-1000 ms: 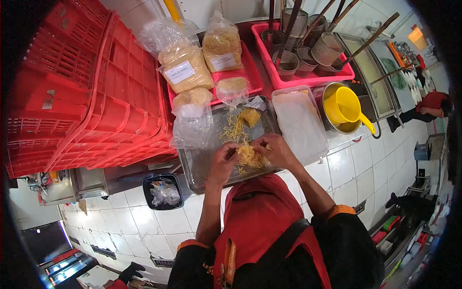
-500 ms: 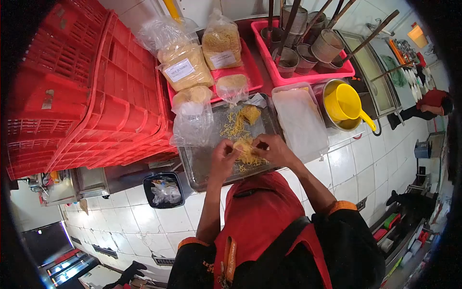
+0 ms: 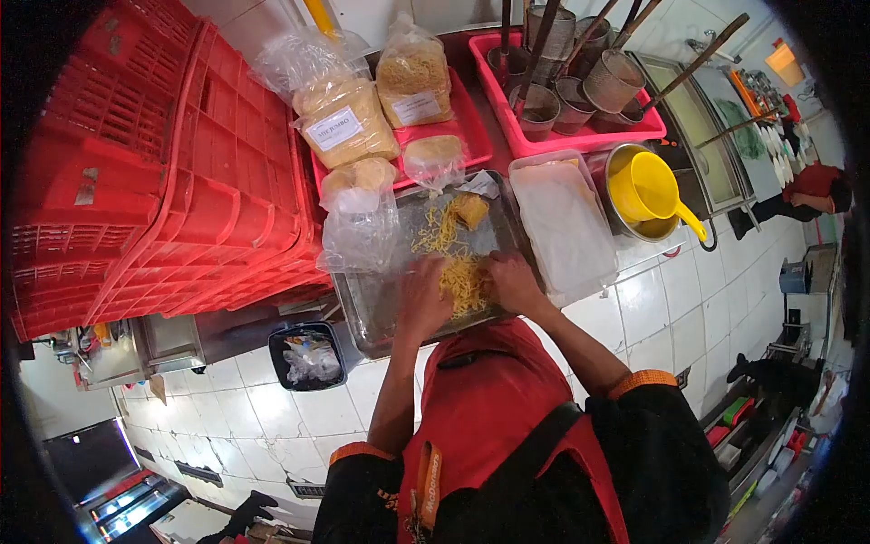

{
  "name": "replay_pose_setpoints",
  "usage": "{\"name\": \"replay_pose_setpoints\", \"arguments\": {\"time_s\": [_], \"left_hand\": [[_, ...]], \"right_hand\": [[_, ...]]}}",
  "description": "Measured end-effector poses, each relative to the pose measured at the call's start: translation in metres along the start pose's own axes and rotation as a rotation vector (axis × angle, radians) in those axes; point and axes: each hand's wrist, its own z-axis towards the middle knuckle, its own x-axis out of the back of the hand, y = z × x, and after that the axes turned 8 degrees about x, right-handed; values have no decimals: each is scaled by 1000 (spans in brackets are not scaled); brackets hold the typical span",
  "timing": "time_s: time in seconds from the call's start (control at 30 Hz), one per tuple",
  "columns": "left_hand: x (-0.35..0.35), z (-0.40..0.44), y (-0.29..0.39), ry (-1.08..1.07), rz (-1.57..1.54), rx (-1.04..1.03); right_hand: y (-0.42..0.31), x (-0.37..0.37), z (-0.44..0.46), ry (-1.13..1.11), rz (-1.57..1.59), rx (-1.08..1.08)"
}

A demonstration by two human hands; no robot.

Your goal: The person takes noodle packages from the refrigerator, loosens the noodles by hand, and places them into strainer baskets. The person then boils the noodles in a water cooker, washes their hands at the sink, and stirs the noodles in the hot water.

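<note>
A loose heap of yellow noodles (image 3: 463, 286) lies on the metal tray (image 3: 373, 313) in front of me. My left hand (image 3: 424, 295) is at the heap's left side, fingers curled inward against the strands. From the right, my right hand (image 3: 515, 283) closes on the same heap with bent fingers. Both sets of fingertips are partly hidden and slightly blurred. Farther up the tray are more loose strands (image 3: 433, 232) and a compact noodle block (image 3: 471, 210), touched by neither hand.
Bagged noodles (image 3: 349, 129) sit on a red tray behind. To the right are a plastic-covered container (image 3: 564, 222), a yellow dipper (image 3: 649, 190) in a metal pot, and a pink basket (image 3: 580, 143) with long-handled strainers. Stacked red crates (image 3: 227, 172) stand left, above a bin (image 3: 308, 356).
Both hands were pinching noodles close together above the heap. They have now moved apart and down to its two sides, leaving more of the noodles visible between them.
</note>
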Motion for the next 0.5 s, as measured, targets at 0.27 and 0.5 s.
{"name": "replay_pose_setpoints", "arguments": {"time_s": [0.27,0.5], "left_hand": [[-32,19,-14,-424,-506,-46],[-14,7,0,-426,-1426,394]], "right_hand": [[-12,35,12,202,594,24],[-16,44,10,95,801,-181]]}}
